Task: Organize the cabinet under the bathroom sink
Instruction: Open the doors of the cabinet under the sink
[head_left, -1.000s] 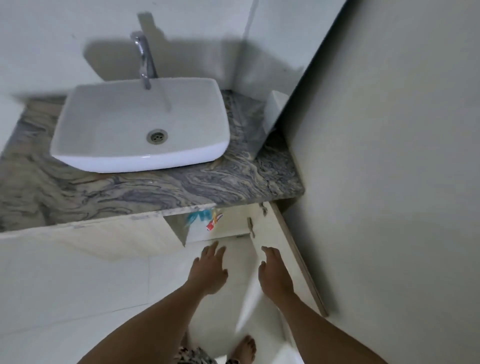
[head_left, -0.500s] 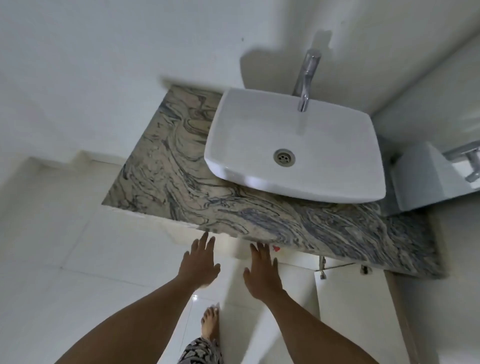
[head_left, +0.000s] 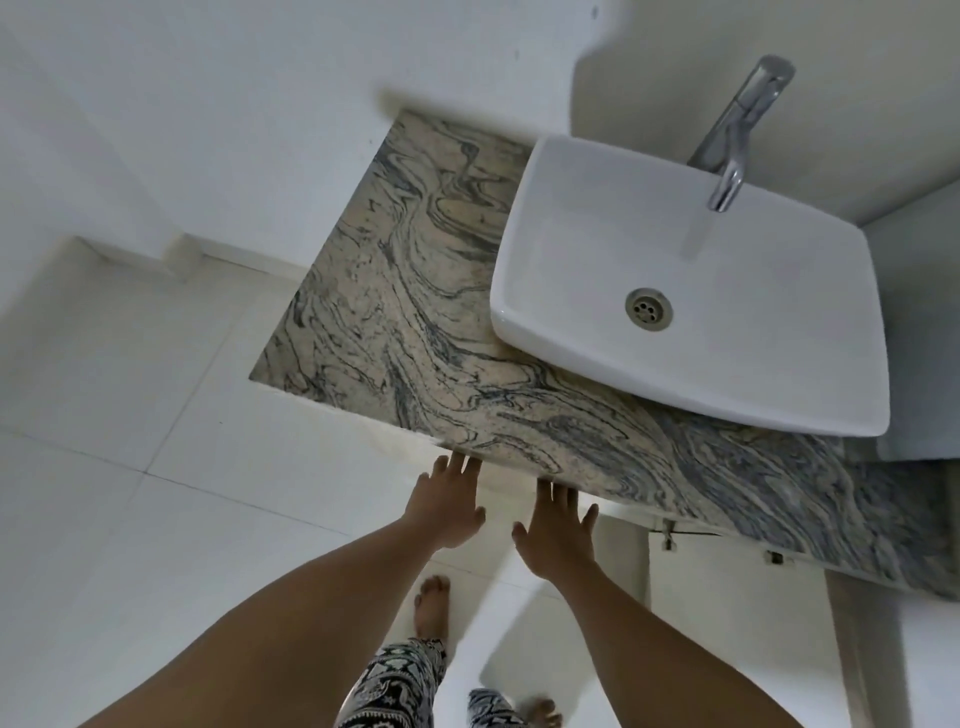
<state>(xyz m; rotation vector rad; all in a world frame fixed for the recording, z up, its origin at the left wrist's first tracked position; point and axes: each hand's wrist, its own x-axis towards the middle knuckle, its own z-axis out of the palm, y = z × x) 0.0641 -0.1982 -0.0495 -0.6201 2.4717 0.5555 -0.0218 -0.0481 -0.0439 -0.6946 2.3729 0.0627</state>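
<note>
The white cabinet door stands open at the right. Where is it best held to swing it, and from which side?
Probably grip the door by its top edge, from above, with the right hand, well away from the hinges under the countertop. Its inner face shows no handle, and that thin edge lies uncovered, facing up.

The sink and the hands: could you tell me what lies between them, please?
Only bare marbled countertop, from sink to left hand and right hand, in the head view.

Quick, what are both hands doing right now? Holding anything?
Left hand: open, fingers straight, holding nothing, fingertips at the countertop edge.
Right hand: open, fingers spread, holding nothing.
</note>
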